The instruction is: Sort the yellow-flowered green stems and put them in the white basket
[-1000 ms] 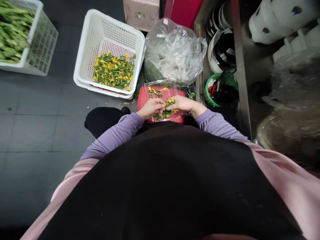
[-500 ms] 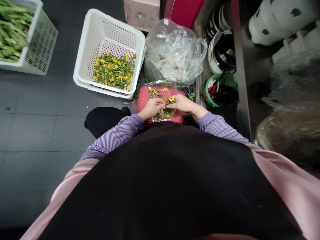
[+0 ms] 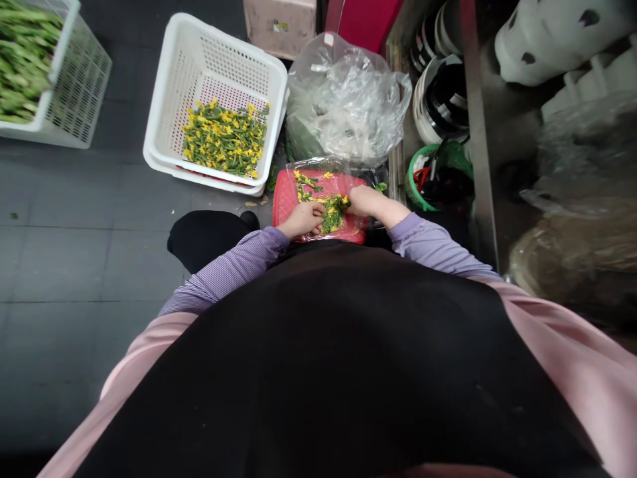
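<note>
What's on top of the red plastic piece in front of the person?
A clear plastic container with yellow-flowered green stems. The left hand and right hand cover parts of the red piece; anything directly beneath them is hidden.

grey-tiled floor (image 3: 64, 265), left | metal-edged shelf (image 3: 480, 133), right | magenta panel (image 3: 365, 23), far side | light, dull

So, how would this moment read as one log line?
left hand: at flowering greens; right hand: at greens' opposite side, grip unclear; clear tray: on red surface; white basket: holds more flowering greens
</note>
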The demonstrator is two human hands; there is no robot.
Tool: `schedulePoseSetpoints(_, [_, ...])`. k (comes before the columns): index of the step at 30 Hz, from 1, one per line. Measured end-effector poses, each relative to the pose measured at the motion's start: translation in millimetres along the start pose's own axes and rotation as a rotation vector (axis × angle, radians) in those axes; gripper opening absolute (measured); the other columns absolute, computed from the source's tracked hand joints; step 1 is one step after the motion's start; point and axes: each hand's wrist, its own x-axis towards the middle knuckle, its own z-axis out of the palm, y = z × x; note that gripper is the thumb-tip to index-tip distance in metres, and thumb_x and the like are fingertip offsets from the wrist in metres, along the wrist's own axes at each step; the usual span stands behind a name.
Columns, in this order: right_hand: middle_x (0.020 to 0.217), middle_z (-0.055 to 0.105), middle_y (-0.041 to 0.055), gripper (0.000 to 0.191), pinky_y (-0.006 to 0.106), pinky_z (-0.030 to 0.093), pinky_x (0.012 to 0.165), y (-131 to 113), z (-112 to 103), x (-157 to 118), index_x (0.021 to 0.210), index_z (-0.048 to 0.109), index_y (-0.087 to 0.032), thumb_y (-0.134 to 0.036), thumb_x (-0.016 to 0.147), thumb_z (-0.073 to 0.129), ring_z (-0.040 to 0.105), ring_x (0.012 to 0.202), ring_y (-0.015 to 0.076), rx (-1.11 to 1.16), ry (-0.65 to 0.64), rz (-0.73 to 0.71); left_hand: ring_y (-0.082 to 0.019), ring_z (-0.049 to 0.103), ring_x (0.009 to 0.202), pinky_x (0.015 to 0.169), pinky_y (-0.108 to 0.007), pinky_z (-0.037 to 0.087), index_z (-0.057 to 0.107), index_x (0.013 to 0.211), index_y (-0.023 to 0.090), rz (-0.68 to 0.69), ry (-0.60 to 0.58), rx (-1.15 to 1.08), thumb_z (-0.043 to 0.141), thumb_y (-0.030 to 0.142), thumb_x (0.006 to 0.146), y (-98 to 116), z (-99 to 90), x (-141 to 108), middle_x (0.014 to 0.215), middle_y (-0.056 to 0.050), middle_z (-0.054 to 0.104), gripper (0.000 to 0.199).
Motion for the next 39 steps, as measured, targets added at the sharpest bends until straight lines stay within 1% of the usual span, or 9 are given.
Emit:
schedulePoseSetpoints(6, [0.056,0.047,-0.0045,0.021,0.027,0.031,0.059,-2.8,-9.2,-11.6,0.061,0.060,-0.017,-0.018,0.073,0.078,0.040,0.056,0.0096,0.274,-0.153,-0.120,-0.007,0.055,0.037,0.044,-0.015,0.047,0.067,0.098,0.012,0.037,0.011,-0.058,0.060,0.002,0.089,6.7,-0.9,-2.5,0.046,0.008,0.055,0.015])
schedulePoseSetpoints(12, [0.058,0.047,-0.0058,0.017,0.026,0.028,0.057,-10.8,-4.9,-19.5,0.067,0.063,-0.016,-0.025,0.073,0.076,0.039,0.056,0.0081,0.437,-0.161,-0.158,-0.008,0.054,0.039,0.047,-0.019,0.049,0.069,0.094,0.012,0.121,-0.006,-0.101,0.062,0.004,0.088,14.9,0.3,-9.9,0.047,0.007,0.056,0.011])
schedulePoseSetpoints(19, [0.060,0.051,-0.0059,0.017,0.023,0.031,0.055,-13.5,-5.6,-22.4,0.076,0.067,-0.015,-0.026,0.070,0.079,0.040,0.055,0.0071,0.529,-0.239,-0.165,-0.008,0.053,0.041,0.050,-0.021,0.050,0.065,0.082,0.013,0.106,-0.005,-0.101,0.063,0.006,0.087,14.8,0.4,-9.9,0.047,0.005,0.055,0.010])
schedulePoseSetpoints(24, [0.057,0.046,-0.0069,0.025,0.018,0.019,0.041,1.4,-1.5,-20.1,0.077,0.056,-0.016,-0.027,0.075,0.078,0.030,0.044,0.0040,0.942,-0.418,-0.050,-0.004,0.051,0.042,0.045,-0.015,0.045,0.058,0.075,0.014,0.108,0.021,-0.325,0.071,0.014,0.087,14.0,-3.2,-8.7,0.055,0.005,0.058,0.017])
schedulePoseSetpoints(27, [0.060,0.048,-0.0055,0.021,0.017,0.012,0.037,11.7,-2.0,-17.4,0.077,0.048,-0.018,-0.025,0.083,0.067,0.019,0.042,0.0024,1.236,-0.461,0.033,-0.004,0.051,0.040,0.043,-0.015,0.044,0.057,0.074,0.015,0.082,0.059,-0.306,0.068,0.014,0.089,12.1,-3.5,-8.3,0.055,0.005,0.058,0.019])
schedulePoseSetpoints(30, [0.065,0.052,-0.0028,0.013,0.016,0.013,0.036,13.7,-4.7,-10.9,0.079,0.047,-0.018,-0.021,0.086,0.057,0.018,0.042,0.0032,1.372,-0.409,0.098,-0.007,0.053,0.038,0.043,-0.016,0.044,0.056,0.073,0.016,0.051,0.039,-0.161,0.059,0.009,0.092,8.4,-1.3,-7.3,0.048,0.006,0.055,0.020])
schedulePoseSetpoints(33, [0.064,0.053,-0.0013,0.006,0.018,0.016,0.037,6.0,-4.7,6.0,0.081,0.052,-0.016,-0.018,0.083,0.057,0.022,0.044,0.0046,1.307,-0.272,0.095,-0.010,0.054,0.037,0.043,-0.018,0.043,0.054,0.072,0.018,0.023,0.036,-0.043,0.057,0.007,0.092,5.6,0.9,-5.9,0.044,0.006,0.053,0.022])
schedulePoseSetpoints(36, [0.063,0.055,-0.0005,0.006,0.020,0.031,0.044,-7.4,0.5,33.8,0.087,0.060,-0.014,-0.018,0.082,0.062,0.034,0.047,0.0074,1.007,0.004,0.068,-0.011,0.055,0.037,0.044,-0.019,0.043,0.052,0.072,0.019,0.000,0.028,0.015,0.058,0.010,0.092,4.3,1.6,-4.8,0.043,0.005,0.054,0.024])
schedulePoseSetpoints(39, [0.085,0.070,0.0084,0.013,0.027,0.049,0.071,-21.8,9.0,62.2,0.095,0.069,-0.011,-0.018,0.084,0.064,0.061,0.073,0.0159,0.497,0.269,0.007,-0.012,0.056,0.036,0.045,-0.020,0.043,0.049,0.071,0.020,-0.023,0.002,0.038,0.060,0.015,0.094,3.5,1.3,-4.5,0.042,0.004,0.055,0.026])
